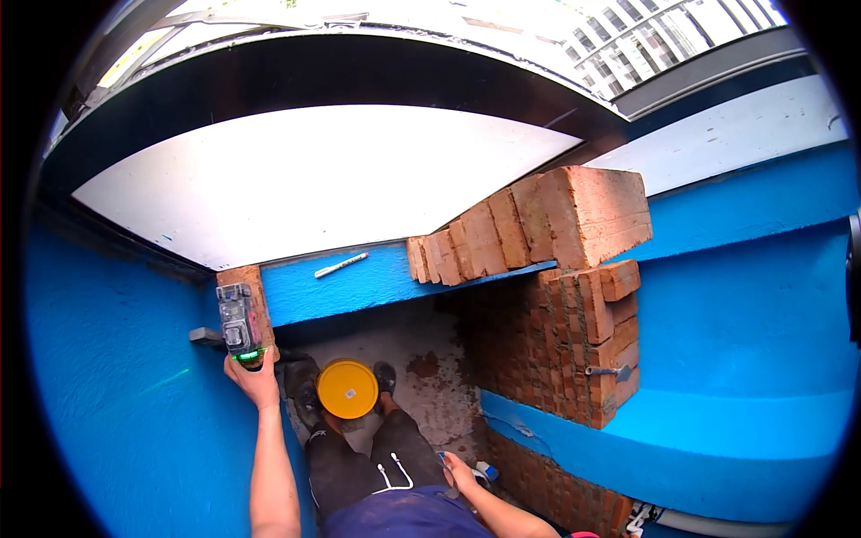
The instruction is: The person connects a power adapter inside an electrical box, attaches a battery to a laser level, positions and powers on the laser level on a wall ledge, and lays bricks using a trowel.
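Note:
My left hand [258, 378] reaches forward at the left. Its thumb and fingers close on the near end of a laser level [235, 314], a dark grey device with a clear casing and a glowing green light. The level rests on a brick [262, 309] at the left end of the blue ledge [300, 291]. Low beside my hip is my right hand [460, 472], its fingers curled. A small blue bit shows at its fingertips, too little to name. A marker pen [342, 265] with a reddish tip lies on the ledge, right of the level.
Several bricks [502, 235] stand in a row along the ledge. Below them rises a brick pier [574, 345] with a metal piece [610, 371] jutting out. A yellow round lid or bucket [348, 388] is between my feet. Blue walls [117, 332] flank me; a white panel [314, 179] is ahead.

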Motion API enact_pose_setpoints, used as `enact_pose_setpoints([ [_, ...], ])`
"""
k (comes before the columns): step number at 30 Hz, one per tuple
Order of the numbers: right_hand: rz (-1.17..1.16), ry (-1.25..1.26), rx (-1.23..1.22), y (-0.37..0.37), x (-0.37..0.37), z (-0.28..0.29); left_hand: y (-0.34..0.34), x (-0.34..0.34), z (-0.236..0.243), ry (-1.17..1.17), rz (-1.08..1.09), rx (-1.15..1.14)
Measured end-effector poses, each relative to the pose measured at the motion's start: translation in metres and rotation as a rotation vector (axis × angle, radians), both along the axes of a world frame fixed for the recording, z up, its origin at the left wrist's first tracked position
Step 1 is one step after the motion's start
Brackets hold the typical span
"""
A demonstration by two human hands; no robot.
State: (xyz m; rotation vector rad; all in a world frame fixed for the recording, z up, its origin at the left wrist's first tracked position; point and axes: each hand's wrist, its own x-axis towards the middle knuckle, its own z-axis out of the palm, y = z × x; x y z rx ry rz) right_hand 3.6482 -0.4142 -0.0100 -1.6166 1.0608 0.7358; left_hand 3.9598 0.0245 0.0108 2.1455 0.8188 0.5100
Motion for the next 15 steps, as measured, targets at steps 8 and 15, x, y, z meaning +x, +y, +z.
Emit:
enact_pose_setpoints([
  [8, 0.079, 0.044, -0.009, -0.021, -0.012, -0.004, -0.001, 0.015, -0.008, -0.089, 0.1, -0.029],
  [15, 0.39, 0.089, -0.138, 0.016, 0.032, 0.06, 0.012, 0.005, -0.025, -0.046, 0.175, -0.013],
])
